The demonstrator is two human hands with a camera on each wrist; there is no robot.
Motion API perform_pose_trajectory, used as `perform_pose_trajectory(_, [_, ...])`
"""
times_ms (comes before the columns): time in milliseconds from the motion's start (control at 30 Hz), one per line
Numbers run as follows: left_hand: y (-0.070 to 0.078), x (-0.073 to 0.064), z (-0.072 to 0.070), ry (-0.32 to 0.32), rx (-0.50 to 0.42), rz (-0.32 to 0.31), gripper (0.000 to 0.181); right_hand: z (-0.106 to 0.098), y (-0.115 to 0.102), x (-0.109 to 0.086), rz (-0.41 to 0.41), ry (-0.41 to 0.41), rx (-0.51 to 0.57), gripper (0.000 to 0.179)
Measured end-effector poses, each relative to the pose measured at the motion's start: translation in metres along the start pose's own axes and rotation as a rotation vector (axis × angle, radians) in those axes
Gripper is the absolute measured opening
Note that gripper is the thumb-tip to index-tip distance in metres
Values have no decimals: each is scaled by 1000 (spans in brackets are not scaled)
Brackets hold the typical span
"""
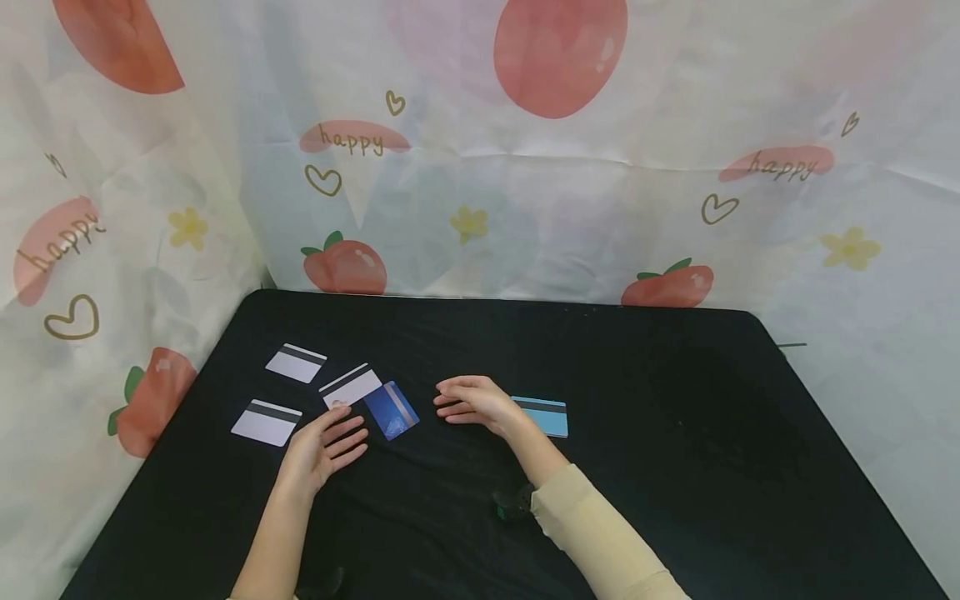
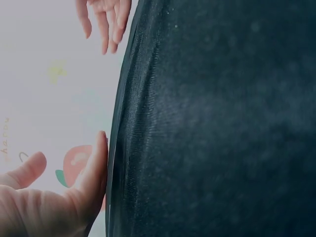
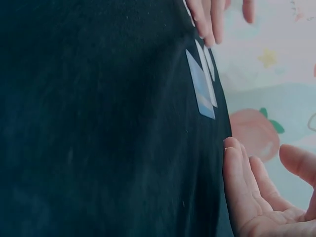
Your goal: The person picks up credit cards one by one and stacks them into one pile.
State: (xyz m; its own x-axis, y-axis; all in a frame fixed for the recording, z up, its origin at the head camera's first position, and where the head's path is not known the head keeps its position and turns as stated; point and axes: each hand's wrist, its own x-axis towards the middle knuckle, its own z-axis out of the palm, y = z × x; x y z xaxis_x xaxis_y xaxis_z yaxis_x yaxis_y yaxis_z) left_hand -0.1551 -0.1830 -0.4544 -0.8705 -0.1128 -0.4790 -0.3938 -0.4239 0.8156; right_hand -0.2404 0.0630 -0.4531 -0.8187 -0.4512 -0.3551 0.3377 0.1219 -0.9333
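Observation:
Bank-style cards lie on a black table. My left hand (image 1: 324, 448), fingers spread and relaxed, hovers nearest a white card with a dark stripe (image 1: 351, 387), its fingertips overlapping that card's lower edge in the head view. A dark blue card (image 1: 392, 411) touches or overlaps the white card's right corner. Two more white striped cards, one upper (image 1: 296, 363) and one lower (image 1: 266, 422), lie to the left. My right hand (image 1: 480, 403) holds nothing, its fingers pointing left with the palm turned inward. Behind its wrist sits a light blue card (image 1: 546, 417), partly hidden.
The black tablecloth (image 1: 675, 467) covers the whole table, with soft wrinkles near the front. A printed curtain (image 1: 555, 217) with fruit and hearts stands along the back and left edges. A small dark object (image 1: 513, 502) shows beside the right sleeve cuff.

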Motion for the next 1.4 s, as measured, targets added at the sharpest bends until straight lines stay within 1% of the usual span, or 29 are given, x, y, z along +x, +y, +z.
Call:
perform_pose_trajectory(133, [-2, 1, -1, -20, -39, -19, 47, 9, 0, 7, 7, -16, -3, 37])
perform_pose_trajectory(233, [-4, 3, -1, -36, -61, -32, 46, 15, 0, 12, 12, -10, -15, 36])
perform_pose_trajectory(367, [-6, 4, -1, -42, -78, -37, 43, 21, 1, 17, 22, 9, -27, 34])
perform_pose_trajectory(500, [-8, 5, 1, -38, -79, -37, 41, 26, 3, 20, 33, 13, -38, 34])
perform_pose_trajectory(633, [-11, 6, 5, -30, -60, -34, 45, 30, 4, 21, 43, 0, -46, 36])
perform_pose_trajectory(733, [-13, 6, 7, -28, -37, -25, 48, 31, 4, 21, 54, -4, -35, 36])
perform_pose_trajectory(833, [-15, 6, 9, -26, -23, -17, 47, 33, 3, 21, 64, -2, -24, 36])
perform_pose_trajectory(1167, [-18, 7, 9, -25, -61, -21, 41, 33, 5, 26, 117, 23, 43, 33])
perform_pose_trajectory(1400, [-17, 9, 9, -29, -63, -26, 42, 31, 4, 27, 145, 35, 85, 33])
